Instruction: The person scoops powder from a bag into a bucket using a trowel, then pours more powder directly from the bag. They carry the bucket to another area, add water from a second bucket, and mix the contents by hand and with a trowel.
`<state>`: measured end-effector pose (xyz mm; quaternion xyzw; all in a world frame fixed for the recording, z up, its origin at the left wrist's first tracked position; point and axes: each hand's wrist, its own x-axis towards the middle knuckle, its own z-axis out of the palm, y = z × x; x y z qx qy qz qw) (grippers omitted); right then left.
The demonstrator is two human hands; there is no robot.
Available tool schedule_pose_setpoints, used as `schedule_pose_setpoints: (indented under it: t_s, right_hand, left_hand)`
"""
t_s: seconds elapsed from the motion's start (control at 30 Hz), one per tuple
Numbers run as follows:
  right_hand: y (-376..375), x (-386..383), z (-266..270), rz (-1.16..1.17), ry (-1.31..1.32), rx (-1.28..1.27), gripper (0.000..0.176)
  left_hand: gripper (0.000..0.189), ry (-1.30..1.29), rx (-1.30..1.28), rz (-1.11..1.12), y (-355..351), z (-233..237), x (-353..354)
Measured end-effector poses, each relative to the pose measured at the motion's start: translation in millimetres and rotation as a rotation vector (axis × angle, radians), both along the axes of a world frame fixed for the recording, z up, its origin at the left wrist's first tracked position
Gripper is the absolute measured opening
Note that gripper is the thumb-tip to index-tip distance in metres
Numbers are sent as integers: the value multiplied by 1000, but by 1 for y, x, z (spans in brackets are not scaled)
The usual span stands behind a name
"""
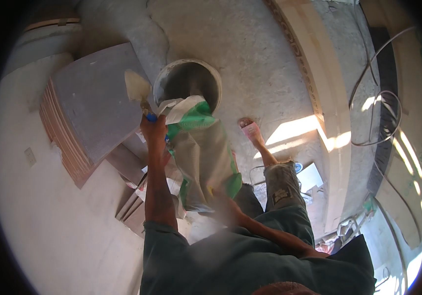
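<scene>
A green and white woven sack (pixel 203 152) is tilted with its mouth over the rim of a round bucket (pixel 217 73), which has grey material inside. My left hand (pixel 153 129) is closed round the blue handle of a trowel (pixel 137 87) beside the sack's upper left edge; the trowel's pale blade points up and away from me. Low on the sack, at its bottom end, lies my right hand (pixel 226 209), blurred, and its fingers cannot be made out.
Stacked large tiles (pixel 98 93) lean at the left by the pale wall (pixel 34 196). A long cardboard box (pixel 319 73) lies on the right, with a looped hose (pixel 399 115) beyond. My foot (pixel 249 129) is on the concrete floor (pixel 255 59) right of the sack.
</scene>
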<state>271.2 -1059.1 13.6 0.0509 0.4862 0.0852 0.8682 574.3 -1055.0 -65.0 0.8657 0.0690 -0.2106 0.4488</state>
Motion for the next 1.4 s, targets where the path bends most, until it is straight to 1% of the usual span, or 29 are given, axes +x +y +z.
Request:
schedule_pose_setpoints:
  t_s: [0.07,0.1,0.17,0.2,0.23,0.27,0.3,0.37,0.4,0.47,0.5,0.57,0.6,0.7,0.77,0.8,0.87,0.93,0.97,1.0,1.03,1.07,1.1,1.13,1.2,1.23,1.3,1.4]
  right_hand:
    - [0,-1,4,-10,-26,-2,71]
    - [-16,9,16,-24,3,72,71]
    - [-17,9,17,-24,13,87,70]
    - [-7,6,10,-6,-11,31,69]
    - [0,0,4,44,-79,-49,64]
    - [0,0,5,90,-143,-132,60]
    - [-4,-2,7,165,-256,-241,52]
    - [-7,-2,1,239,-426,-418,45]
    - [-3,-5,-7,248,-467,-480,46]
    - [0,-12,-12,228,-419,-428,47]
    - [-7,-8,-1,202,-346,-307,48]
    - [-18,4,9,425,-361,-468,51]
    - [-27,3,9,678,-418,-747,54]
    - [-39,3,24,942,-375,-1001,63]
    - [-53,21,39,743,-345,-897,56]
    - [-63,28,54,712,-310,-842,56]
    - [-49,17,50,642,-296,-792,58]
    - [-37,9,39,750,-359,-932,61]
    - [-31,5,34,801,-387,-1004,62]
    - [-26,10,24,780,-402,-1061,62]
    - [-21,18,9,754,-413,-1127,63]
    - [-10,23,-20,596,-281,-770,63]
    - [0,29,-47,394,-91,-452,64]
    - [1,20,-73,746,-214,-896,64]
    - [-1,20,-86,1038,-336,-1307,65]
    - [1,13,-83,997,-331,-1255,66]
    - [-4,0,-71,909,-306,-1176,69]
    - [2,-18,-63,788,-300,-1075,68]
  left_hand:
    - [21,-15,-34,17,4,-11,3]
    - [21,-8,4,24,0,-5,5]
    - [23,12,79,32,-10,4,9]
    - [23,-84,83,-6,-6,-10,13]
    - [24,-182,95,-41,6,-30,15]
    - [24,-278,117,-73,9,-27,14]
    - [25,-189,159,-21,14,-21,11]
    - [26,-32,212,62,4,-10,15]
    - [27,-141,256,-6,4,-11,18]
    - [28,-330,361,-130,16,-14,7]
    - [30,-258,417,-127,24,-7,1]
    - [36,-155,491,-138,16,0,10]
    - [33,-276,401,-82,12,4,6]
    - [31,-218,415,-117,17,1,7]
    - [28,-257,448,-132,15,13,10]
    - [27,-263,452,-151,7,16,8]
    - [25,-292,368,-161,-3,20,8]
    - [24,-271,336,-133,10,18,8]
    - [24,-242,325,-115,17,4,14]
    - [25,-215,305,-107,20,-10,17]
    - [25,-227,357,-131,23,-22,18]
    - [26,-243,407,-154,27,-35,18]
    - [27,-251,469,-170,34,-40,13]
    - [27,-224,477,-165,42,-46,5]
    - [29,-178,481,-161,43,-50,-9]
    - [28,-185,487,-138,46,-47,-19]
    - [26,-208,475,-97,34,-25,-35]
    - [21,55,169,134,23,12,-51]
